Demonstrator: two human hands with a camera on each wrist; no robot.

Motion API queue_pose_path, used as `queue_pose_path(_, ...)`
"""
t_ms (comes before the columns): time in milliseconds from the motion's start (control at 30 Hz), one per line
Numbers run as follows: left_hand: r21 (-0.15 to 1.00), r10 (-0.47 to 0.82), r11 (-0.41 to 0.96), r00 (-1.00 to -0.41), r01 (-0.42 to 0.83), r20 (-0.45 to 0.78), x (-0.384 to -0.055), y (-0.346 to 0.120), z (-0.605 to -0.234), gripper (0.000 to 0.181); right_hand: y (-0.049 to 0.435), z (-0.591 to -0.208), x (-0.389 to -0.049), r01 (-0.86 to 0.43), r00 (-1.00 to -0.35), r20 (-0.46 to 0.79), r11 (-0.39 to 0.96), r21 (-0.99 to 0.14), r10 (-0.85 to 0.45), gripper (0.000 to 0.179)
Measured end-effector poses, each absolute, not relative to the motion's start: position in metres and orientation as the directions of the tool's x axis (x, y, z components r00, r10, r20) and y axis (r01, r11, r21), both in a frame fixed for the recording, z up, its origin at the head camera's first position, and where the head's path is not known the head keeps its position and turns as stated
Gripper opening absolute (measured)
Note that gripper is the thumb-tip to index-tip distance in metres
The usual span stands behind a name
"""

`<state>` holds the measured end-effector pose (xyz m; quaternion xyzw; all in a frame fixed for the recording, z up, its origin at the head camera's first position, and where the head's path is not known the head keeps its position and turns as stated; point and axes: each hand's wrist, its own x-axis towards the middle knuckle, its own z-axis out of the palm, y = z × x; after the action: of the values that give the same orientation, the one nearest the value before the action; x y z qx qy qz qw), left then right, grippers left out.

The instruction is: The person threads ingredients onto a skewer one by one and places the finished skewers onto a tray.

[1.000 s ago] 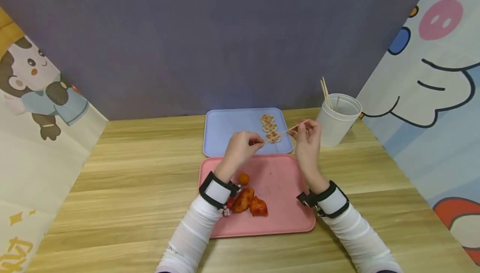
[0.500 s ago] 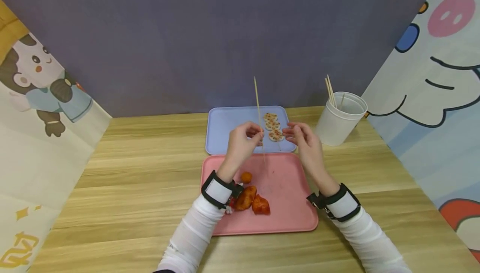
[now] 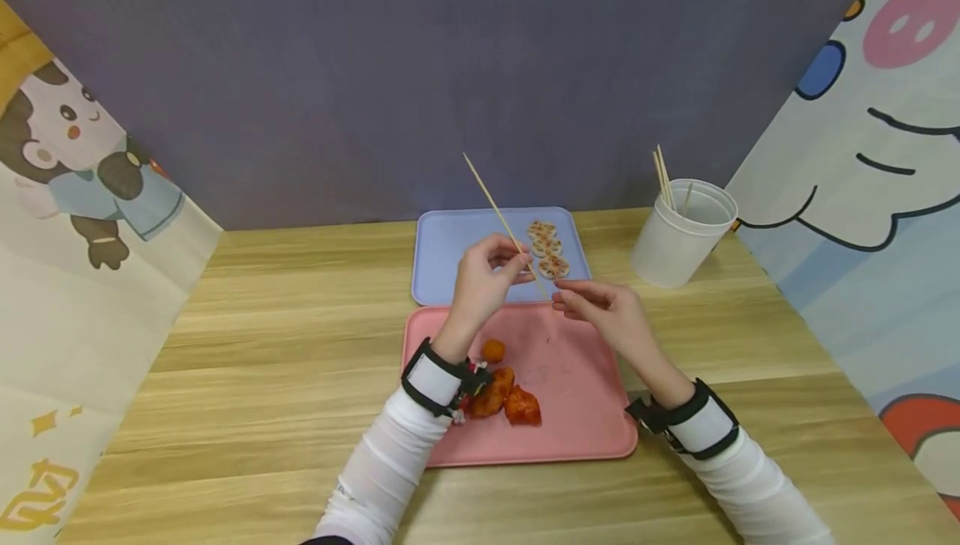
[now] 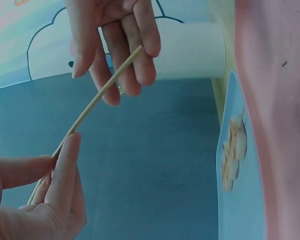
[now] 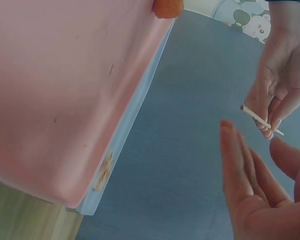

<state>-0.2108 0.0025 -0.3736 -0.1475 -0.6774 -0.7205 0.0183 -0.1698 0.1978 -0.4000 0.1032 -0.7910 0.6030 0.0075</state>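
Observation:
A thin wooden skewer (image 3: 491, 202) slants up to the left over the trays. My left hand (image 3: 483, 278) pinches it between thumb and fingers, below its middle. Close to the skewer's lower end is my right hand (image 3: 611, 312), its thumb and fingers apart and holding nothing; in the right wrist view a gap shows between its fingertips and the skewer (image 5: 257, 118). Beyond the hands, round browned slices on a stick (image 3: 546, 249) lie on the blue tray (image 3: 442, 257).
Nearer, a pink tray (image 3: 577, 412) carries a small orange ball (image 3: 492, 351) and glazed reddish-brown pieces (image 3: 522, 406), partly behind the left wrist strap. A white bucket (image 3: 671, 249) with several skewers (image 3: 663, 174) stands at the back right, before the grey back wall (image 3: 375, 95).
My right hand has let go of the skewer and moved down toward its lower end. In my left hand the skewer swung upright, then tipped left.

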Motion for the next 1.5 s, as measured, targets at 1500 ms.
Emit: queue_pose_path(1500, 0.374, 0.923, 0.384, -0.347, 0.844, -0.164, -0.172, -0.034, -0.408, 0.057, 0.261, -0.405, -0.175, -0.248, -0.963, 0.269, 0.475, -0.844, -0.023, 0.021)
